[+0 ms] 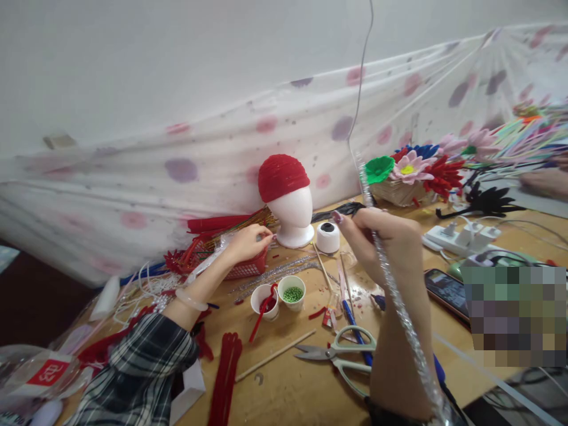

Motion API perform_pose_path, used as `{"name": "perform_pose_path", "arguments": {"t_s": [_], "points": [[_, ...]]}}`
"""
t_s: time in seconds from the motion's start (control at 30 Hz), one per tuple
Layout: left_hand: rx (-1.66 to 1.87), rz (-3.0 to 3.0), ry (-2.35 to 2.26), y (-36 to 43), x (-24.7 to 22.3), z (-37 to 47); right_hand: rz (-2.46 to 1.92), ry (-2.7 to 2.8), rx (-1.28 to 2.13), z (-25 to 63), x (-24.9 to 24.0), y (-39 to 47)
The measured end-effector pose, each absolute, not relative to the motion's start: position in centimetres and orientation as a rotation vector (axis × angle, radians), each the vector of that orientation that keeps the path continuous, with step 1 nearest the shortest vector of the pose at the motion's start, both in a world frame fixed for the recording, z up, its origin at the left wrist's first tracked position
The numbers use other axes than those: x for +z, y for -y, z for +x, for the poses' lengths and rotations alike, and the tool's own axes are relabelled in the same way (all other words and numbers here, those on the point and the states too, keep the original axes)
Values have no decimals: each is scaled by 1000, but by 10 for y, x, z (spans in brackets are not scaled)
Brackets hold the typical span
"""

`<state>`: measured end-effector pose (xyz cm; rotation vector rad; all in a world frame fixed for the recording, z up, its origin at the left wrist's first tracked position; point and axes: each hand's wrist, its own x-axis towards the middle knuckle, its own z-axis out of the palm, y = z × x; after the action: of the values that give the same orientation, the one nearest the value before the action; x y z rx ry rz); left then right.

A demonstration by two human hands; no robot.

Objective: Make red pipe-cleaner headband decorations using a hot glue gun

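Observation:
My right hand (394, 236) is closed around a long silver tinsel stem (394, 293), which sticks up above the fist and trails down along the forearm. My left hand (251, 242) reaches over a red plastic basket (246, 269), thumb and fingers pinched together; whatever they hold, if anything, is too small to make out. Just right of those fingertips stands a white foam head (293, 210) in a red wrapped cap (283, 178). A white spool of thread (327, 239) sits between the two hands. More silver tinsel stems (284, 272) lie on the table below the head.
Two paper cups hold green beads (293, 294) and red pieces (267, 305). Scissors (331, 353), a wooden stick (275, 355) and red stems (225, 373) lie in front. At right are a phone (446, 293), power strip (461, 236), flower basket (397, 192) and another person's hand (545, 182).

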<state>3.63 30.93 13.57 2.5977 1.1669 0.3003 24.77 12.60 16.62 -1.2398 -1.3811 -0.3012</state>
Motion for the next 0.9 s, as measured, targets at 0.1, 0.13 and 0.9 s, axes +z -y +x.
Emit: {"name": "perform_pose_path", "arguments": {"t_s": [0.1,0.13,0.9], "points": [[391,2488,-953,-294,136,60,-1176,1240,-201,244,172,-117],[391,2444,-894,-288,135,70,-1158,1207,-150,243,173,-116],[726,1341,-842,-267,215,-50,-1325,1195,-103,231,164,-144]]}}
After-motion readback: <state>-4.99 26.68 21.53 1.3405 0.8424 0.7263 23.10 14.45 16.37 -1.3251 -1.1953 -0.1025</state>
